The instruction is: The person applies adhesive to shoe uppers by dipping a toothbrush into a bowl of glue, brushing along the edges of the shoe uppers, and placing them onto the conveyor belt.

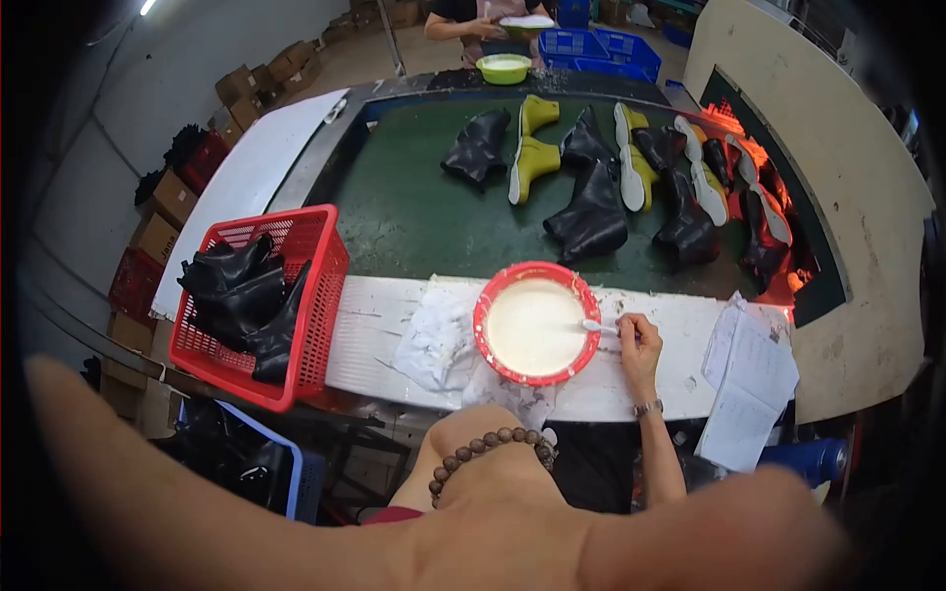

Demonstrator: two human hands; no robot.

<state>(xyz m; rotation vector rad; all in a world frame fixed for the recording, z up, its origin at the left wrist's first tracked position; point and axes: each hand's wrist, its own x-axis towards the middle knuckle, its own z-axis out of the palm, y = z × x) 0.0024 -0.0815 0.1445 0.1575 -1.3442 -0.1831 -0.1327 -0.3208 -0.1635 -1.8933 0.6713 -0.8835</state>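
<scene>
My right hand (pixel 641 347) is closed on a small brush (pixel 597 326) with a white head, held at the right rim of a red bowl (pixel 480 340). Thick cream-white liquid (pixel 533 325), glue-like, fills much of the bowl. The brush head reaches over the rim. Low in the middle, a bead bracelet (pixel 478 446) circles bare skin that seems to be my left wrist. The fingers of my left hand do not show. Left of the bowl lies a white, smeared cloth (pixel 434 340).
Black boots (pixel 591 217) and yellow shoe pieces (pixel 537 163) with white soles lie on a green belt (pixel 424 227); a glowing opening (pixel 778 197) is at right. A red basket (pixel 320 325) of black boots stands left. Papers (pixel 749 379) lie right. Across the belt, a person (pixel 473 25) handles a sole.
</scene>
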